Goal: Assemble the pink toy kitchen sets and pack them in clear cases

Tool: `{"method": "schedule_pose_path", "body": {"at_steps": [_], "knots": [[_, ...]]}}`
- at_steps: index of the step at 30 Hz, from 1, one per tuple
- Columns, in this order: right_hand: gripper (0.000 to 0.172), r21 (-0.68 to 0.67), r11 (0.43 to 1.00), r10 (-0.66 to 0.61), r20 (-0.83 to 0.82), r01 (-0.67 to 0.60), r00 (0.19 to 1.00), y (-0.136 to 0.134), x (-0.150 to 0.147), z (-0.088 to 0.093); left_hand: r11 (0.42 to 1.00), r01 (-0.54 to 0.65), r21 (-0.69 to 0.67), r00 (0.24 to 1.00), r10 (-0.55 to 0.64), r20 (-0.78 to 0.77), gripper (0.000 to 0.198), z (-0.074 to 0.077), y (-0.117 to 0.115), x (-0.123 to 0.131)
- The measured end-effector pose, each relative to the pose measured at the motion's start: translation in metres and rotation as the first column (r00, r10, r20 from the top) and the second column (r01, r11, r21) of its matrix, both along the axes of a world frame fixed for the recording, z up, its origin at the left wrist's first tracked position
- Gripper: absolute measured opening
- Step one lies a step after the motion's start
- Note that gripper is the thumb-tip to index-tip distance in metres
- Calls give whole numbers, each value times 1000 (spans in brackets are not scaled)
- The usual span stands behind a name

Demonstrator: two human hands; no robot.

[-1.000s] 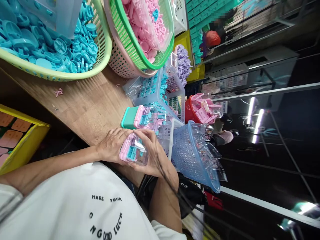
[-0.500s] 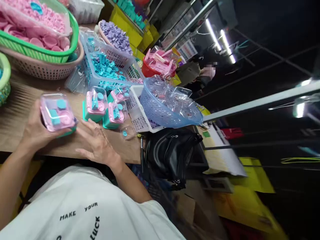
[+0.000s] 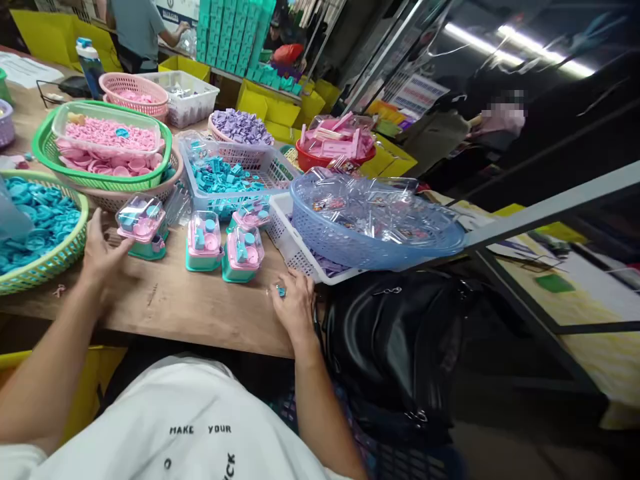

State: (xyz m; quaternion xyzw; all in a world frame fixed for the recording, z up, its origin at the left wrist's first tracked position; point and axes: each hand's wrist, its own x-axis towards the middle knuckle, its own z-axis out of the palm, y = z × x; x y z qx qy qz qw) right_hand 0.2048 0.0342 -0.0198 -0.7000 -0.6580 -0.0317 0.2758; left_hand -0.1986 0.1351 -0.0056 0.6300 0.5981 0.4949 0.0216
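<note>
My left hand (image 3: 103, 252) is open, its fingers spread, just left of a small toy box (image 3: 143, 230) with a teal base, pink top and clear cover. Nothing shows in its grasp. At the table's right front, my right hand (image 3: 296, 300) has its fingers closed on a small clear plastic cover (image 3: 281, 291) with a teal piece in it; the fingers hide most of it. Between the hands stand two matching toy boxes, a left one (image 3: 203, 247) and a right one (image 3: 243, 257). A further pink-topped one (image 3: 250, 215) is partly hidden behind them.
Behind lie a clear basket (image 3: 240, 193) of teal parts and a green basket (image 3: 100, 179) of pink parts. A yellow-green basket (image 3: 75, 250) of teal discs is at left. A blue basket (image 3: 360, 243) of clear covers and a black bag (image 3: 385, 333) border the right. Someone (image 3: 135, 33) works far back.
My left hand has let go of the toy box, which now stands on the table. My right hand has moved right, from beside the boxes to the small clear cover. The view has turned.
</note>
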Motion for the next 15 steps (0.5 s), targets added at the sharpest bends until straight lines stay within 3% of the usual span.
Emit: {"method": "schedule_pose_path", "body": {"at_steps": [2,3,5,7,10,12,15], "knots": [[47,37,997,67,-78,-64,995,12,-14,1,976,-160,145,987,157,28,82,-9,-27,29],[55,37,995,98,-119,-94,988,17,-24,2,969,-133,208,991,134,11,75,-13,-39,47],[66,25,991,131,-207,-128,970,20,-46,4,974,82,210,996,-76,-37,71,-18,-57,81],[64,2,984,172,-324,-181,930,12,-66,10,955,272,122,962,-271,-27,81,-20,-65,104],[46,-20,965,223,-463,-261,858,-9,-80,24,913,407,-4,913,-407,38,101,-19,-61,112],[46,39,970,230,-454,-239,861,-13,-78,34,908,418,-37,907,-414,77,105,-21,-53,106],[90,94,948,314,-424,-304,849,5,-71,41,932,356,-71,922,-337,191,94,-22,-30,95]]}}
